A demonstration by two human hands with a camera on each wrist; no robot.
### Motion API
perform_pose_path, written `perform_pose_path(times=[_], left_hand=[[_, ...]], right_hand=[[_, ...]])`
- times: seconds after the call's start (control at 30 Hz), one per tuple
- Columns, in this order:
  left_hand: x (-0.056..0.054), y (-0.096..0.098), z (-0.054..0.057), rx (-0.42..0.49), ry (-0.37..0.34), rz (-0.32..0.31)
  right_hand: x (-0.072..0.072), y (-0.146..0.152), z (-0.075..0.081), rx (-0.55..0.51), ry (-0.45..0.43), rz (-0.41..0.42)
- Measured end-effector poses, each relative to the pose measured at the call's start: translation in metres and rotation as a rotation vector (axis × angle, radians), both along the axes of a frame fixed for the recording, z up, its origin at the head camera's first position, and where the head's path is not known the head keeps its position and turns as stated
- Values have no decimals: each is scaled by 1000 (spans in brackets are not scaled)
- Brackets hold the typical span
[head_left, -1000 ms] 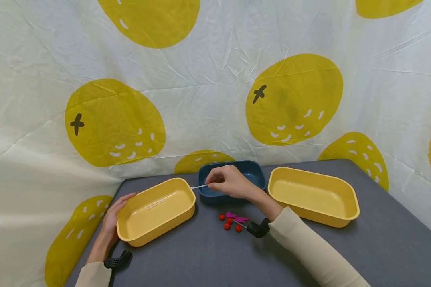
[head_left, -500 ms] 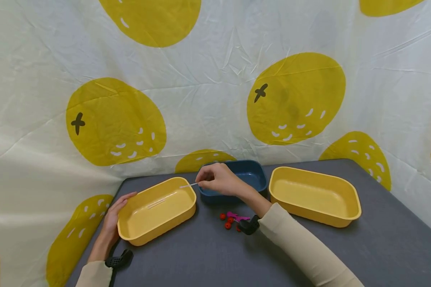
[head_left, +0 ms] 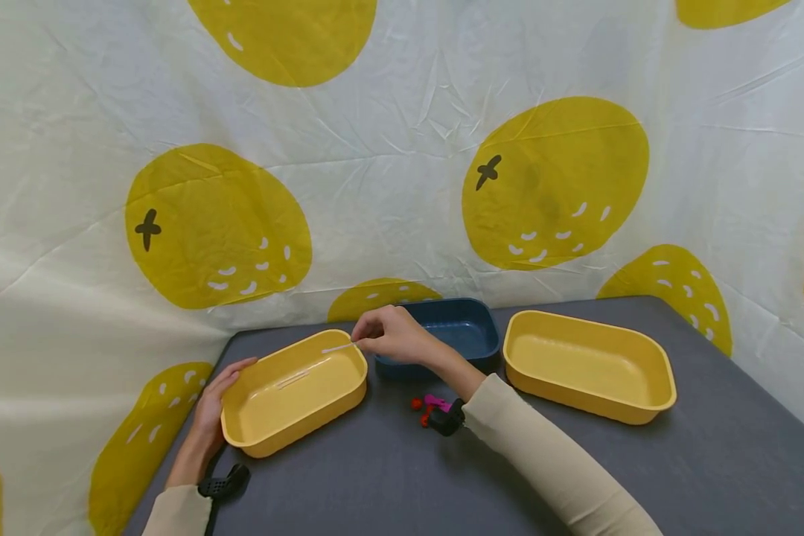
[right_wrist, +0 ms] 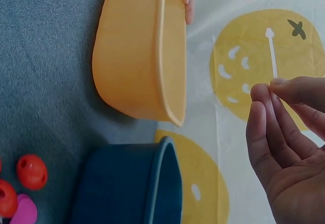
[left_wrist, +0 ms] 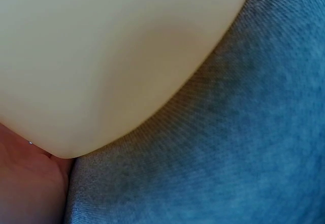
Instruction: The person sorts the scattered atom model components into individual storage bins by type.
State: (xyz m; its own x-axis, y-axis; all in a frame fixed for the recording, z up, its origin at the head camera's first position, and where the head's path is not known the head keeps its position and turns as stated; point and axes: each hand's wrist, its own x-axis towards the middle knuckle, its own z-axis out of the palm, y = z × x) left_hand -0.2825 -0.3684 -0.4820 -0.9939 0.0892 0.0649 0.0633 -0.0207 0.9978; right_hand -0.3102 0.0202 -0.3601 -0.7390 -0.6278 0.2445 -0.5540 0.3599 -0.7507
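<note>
My right hand [head_left: 397,335] pinches a white cotton swab [right_wrist: 272,56] between thumb and fingertips. The swab's free end, with its knobbed tip, points left over the right end of the left yellow tray [head_left: 311,417]. Two thin pale sticks [head_left: 293,380] lie side by side on that tray's floor. At the tray's left end, my left hand [head_left: 211,408] rests along the outer wall with its fingers extended; its thumb is hidden in the head view. The left wrist view shows mostly the tray wall [left_wrist: 127,71], with part of the hand at the lower left.
A dark blue tray [head_left: 465,331] stands at the back, partly behind my right hand. Another yellow tray [head_left: 589,402] is to its right. Red beads [right_wrist: 31,171] and a magenta piece [head_left: 437,403] lie in front, partly covered by the wrist camera [head_left: 446,418]. A lemon-patterned curtain [head_left: 388,201] hangs behind.
My right hand has moved left with the cotton swab, from in front of the blue tray to the left yellow tray's edge, so the swab now reaches over it. My left hand stays put.
</note>
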Motion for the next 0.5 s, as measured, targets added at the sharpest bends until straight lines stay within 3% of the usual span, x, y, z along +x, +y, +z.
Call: perform_pose_path(times=[0.5], left_hand=[[0,-1,-2,32,25,-25]], right_hand=[[-9,-35,-15,3,-34,13]])
